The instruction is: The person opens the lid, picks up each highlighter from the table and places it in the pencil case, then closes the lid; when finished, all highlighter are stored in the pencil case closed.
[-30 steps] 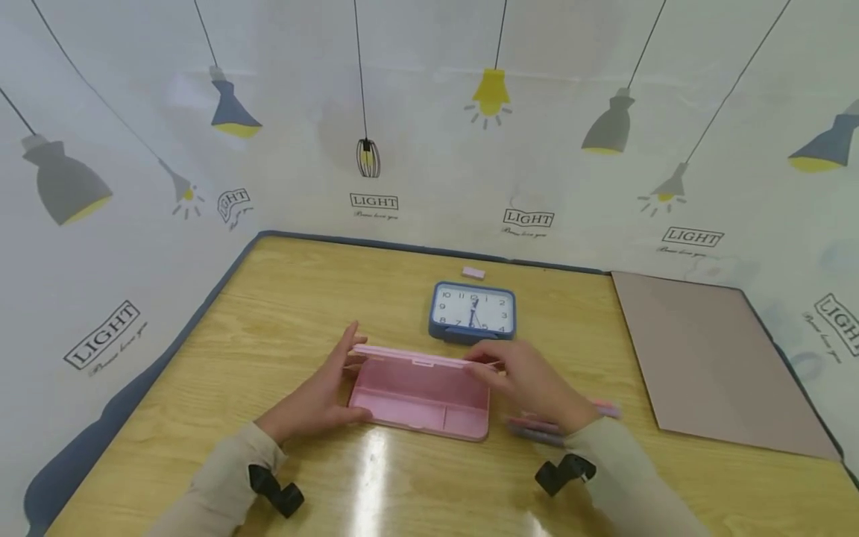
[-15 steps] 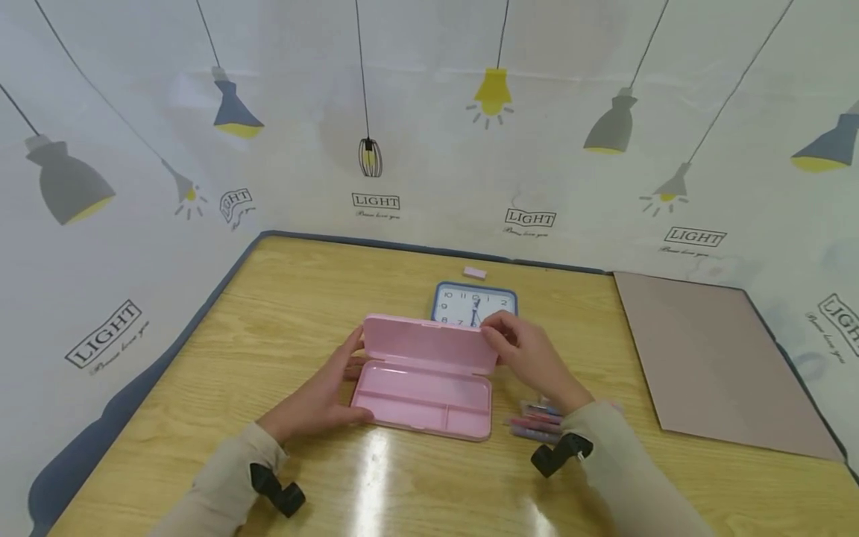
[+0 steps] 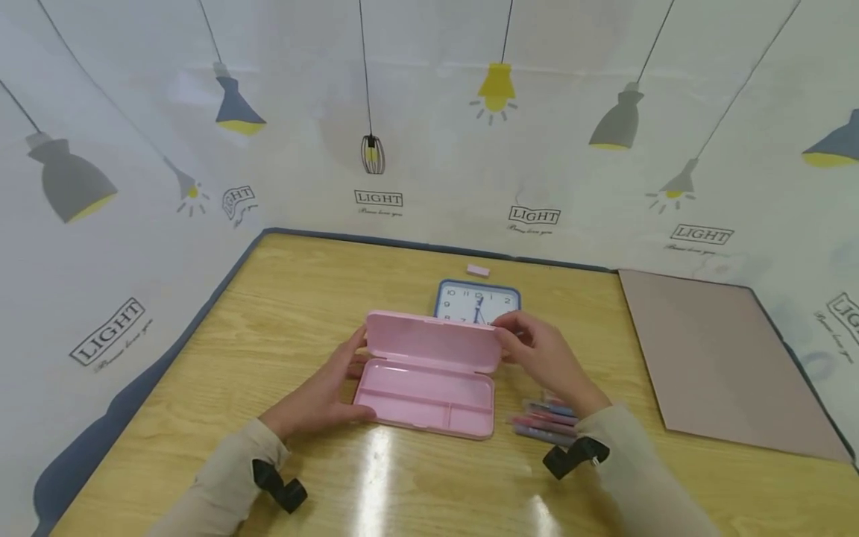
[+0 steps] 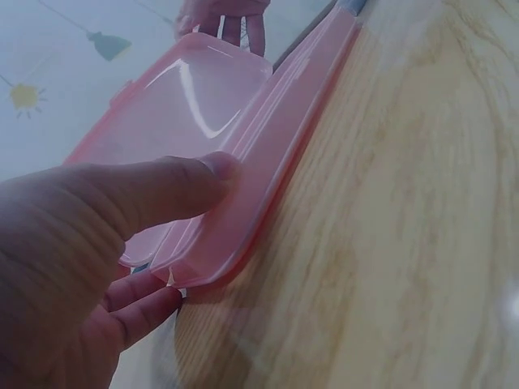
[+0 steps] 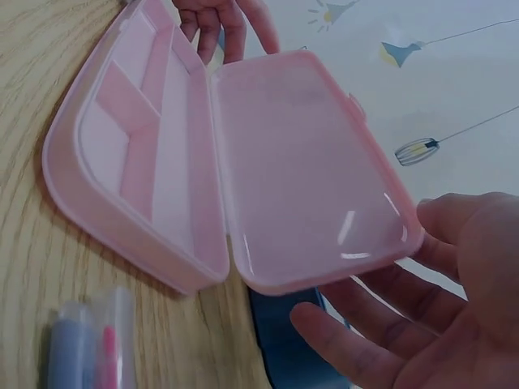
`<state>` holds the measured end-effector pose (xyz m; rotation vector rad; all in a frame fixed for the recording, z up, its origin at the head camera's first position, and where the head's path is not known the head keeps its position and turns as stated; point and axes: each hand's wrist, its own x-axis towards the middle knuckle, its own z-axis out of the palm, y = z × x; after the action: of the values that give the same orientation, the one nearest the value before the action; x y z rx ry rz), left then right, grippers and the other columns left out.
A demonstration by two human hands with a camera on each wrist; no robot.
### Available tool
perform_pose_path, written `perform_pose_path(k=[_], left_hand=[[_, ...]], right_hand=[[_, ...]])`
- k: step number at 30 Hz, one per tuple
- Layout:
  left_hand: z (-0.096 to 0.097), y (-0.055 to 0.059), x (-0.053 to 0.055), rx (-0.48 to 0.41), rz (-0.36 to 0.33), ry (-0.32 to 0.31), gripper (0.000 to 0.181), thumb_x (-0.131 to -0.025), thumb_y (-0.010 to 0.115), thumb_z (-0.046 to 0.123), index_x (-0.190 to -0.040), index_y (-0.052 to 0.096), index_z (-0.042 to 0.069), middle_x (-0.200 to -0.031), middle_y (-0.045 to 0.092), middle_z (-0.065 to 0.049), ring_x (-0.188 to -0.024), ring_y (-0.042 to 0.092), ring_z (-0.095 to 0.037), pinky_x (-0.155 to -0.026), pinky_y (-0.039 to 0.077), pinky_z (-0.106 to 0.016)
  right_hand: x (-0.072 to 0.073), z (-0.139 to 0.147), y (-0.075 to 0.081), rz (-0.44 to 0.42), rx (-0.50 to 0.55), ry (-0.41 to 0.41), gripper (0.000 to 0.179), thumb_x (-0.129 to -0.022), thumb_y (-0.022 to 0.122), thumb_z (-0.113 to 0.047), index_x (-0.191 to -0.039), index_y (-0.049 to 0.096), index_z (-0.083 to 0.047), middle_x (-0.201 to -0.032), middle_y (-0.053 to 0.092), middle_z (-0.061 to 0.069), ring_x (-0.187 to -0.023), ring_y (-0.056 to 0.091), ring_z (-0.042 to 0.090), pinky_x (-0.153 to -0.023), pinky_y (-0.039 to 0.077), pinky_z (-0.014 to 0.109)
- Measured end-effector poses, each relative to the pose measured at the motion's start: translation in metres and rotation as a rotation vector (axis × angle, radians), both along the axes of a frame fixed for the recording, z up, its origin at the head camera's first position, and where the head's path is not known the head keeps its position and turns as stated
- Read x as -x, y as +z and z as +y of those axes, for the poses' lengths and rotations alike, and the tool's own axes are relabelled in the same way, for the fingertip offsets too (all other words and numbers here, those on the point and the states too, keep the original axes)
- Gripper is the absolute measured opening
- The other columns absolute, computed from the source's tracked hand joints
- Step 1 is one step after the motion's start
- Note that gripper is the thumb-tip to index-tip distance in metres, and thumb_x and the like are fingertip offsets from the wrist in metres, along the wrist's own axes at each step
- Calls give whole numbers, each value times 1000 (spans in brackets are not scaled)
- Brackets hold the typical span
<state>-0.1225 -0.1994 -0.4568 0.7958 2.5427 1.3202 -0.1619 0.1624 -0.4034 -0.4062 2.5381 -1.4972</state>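
Observation:
A pink pencil case [image 3: 403,408] lies on the table with its lid [image 3: 432,341] raised; no items show in its compartments. My left hand [image 3: 318,399] grips the left end of the case. In the left wrist view its thumb [image 4: 178,190] presses the front wall while fingers lie around the end. My right hand [image 3: 543,354] holds the lid at its upper right corner. The right wrist view shows the thumb [image 5: 446,215] at the lid's edge and fingers behind it. Several pens [image 3: 545,424] lie right of the case, below my right forearm.
Behind the lid is a blue-framed clock [image 3: 463,298], partly covered by the lid. A small pink eraser-like block [image 3: 478,271] lies farther back. To the right is a flat pinkish-brown board [image 3: 725,365]. A printed curtain or wall covering [image 3: 436,89] rises beyond the table's edge.
My right hand has swung the lid up and back from partly raised to wide, showing the inside of the case. My left hand has stayed at the left end.

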Motion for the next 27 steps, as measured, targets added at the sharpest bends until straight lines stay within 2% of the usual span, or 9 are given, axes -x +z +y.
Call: perform_pose_path(k=[5,9,12,16,19,27], left_hand=[[2,1,2,0,-5,-12,125,-77,85,22,-158,-10,27,-156,25,-12,-129,52,-31,-107,44,-50],[4,0,4,-7,2,-26,125,-77,85,22,-158,-9,26,-156,25,-13,-129,52,-31,-107,44,-49],[5,0,4,-4,2,-25,125,-77,85,22,-159,-9,25,-156,25,-14,-129,52,-30,-107,45,-49],[6,0,4,-1,-1,-21,125,-76,86,22,-159,-8,24,-155,27,-15,-129,53,-30,-107,45,-49],[6,0,3,-2,0,-24,124,-77,86,21,-159,-8,23,-154,27,-16,-128,53,-31,-106,46,-48],[2,-2,1,4,11,3,126,-75,87,24,-159,-7,25,-155,26,-14,-127,53,-30,-106,45,-49]], right_hand=[[-10,25,6,35,-35,3,34,-100,57,-36,-123,61,-13,-121,65,10,-107,66,32,-84,59,33],[-20,50,11,100,-123,1,30,-101,56,-31,-124,62,-12,-121,67,11,-106,67,28,-82,58,24],[-26,68,12,142,-154,-3,25,-100,58,-26,-120,63,-11,-118,68,13,-101,69,25,-79,58,22],[-31,90,10,145,-193,-10,23,-99,60,-25,-117,64,-12,-115,68,12,-95,69,19,-77,58,23],[-34,104,6,154,-268,-3,24,-99,60,-25,-118,65,-12,-114,70,10,-94,69,16,-77,57,23],[-39,127,-5,196,-402,16,24,-96,65,-22,-116,66,-8,-107,72,4,-95,65,8,-78,56,23]])
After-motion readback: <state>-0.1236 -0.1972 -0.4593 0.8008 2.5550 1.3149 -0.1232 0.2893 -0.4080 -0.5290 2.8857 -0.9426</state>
